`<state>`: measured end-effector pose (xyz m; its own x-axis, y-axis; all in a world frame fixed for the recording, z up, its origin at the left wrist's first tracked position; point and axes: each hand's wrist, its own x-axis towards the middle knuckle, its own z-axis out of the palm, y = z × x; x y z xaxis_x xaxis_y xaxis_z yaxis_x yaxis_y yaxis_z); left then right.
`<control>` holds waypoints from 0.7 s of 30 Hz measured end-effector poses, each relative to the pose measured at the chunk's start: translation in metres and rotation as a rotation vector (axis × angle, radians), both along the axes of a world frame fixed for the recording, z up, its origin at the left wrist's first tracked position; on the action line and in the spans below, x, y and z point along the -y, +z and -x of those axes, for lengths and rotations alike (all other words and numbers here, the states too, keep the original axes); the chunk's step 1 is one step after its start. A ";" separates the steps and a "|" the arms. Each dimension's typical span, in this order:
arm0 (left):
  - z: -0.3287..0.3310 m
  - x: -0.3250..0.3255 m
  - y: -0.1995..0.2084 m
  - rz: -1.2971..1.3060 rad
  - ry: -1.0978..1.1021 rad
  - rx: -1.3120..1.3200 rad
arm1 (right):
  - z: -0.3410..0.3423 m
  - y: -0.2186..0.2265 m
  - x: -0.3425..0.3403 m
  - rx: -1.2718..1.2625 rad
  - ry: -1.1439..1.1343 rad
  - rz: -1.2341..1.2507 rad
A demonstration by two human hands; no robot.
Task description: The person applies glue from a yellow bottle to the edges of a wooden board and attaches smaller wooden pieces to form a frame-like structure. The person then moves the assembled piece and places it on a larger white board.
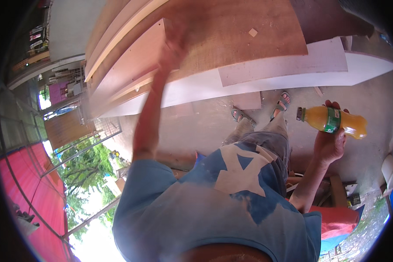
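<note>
Left hand (pixel 174 46) motion-blurred; daylight glare lower left; edges bowed.

The brown panel (pixel 266 47) carries boards (pixel 133 61) and a small square piece (pixel 253 32).

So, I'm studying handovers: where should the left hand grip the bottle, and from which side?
Probably the neck below the cap, from the left: the bottle is sideways, that narrow end pointing left, uncovered, while the right hand holds its middle.

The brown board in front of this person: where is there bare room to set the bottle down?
Bare wood surrounds the small square offcut on the brown board, reaching down to the pale panel. The left side is crowded: planks lie there, and the blurred left hand is close by. The right hand holds the bottle.
</note>
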<state>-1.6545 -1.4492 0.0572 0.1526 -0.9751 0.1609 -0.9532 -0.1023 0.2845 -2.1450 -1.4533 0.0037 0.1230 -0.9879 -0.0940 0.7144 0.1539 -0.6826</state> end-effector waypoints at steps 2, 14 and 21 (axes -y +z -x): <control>0.067 -0.043 -0.019 -0.044 -0.139 -0.148 | 0.011 -0.003 0.022 0.007 0.011 -0.011; 0.066 -0.098 -0.072 1.054 0.270 -2.100 | 0.018 0.010 0.088 0.086 0.160 -0.028; 0.063 -0.098 -0.079 1.134 0.391 -2.141 | 0.002 0.034 0.084 0.078 0.189 0.058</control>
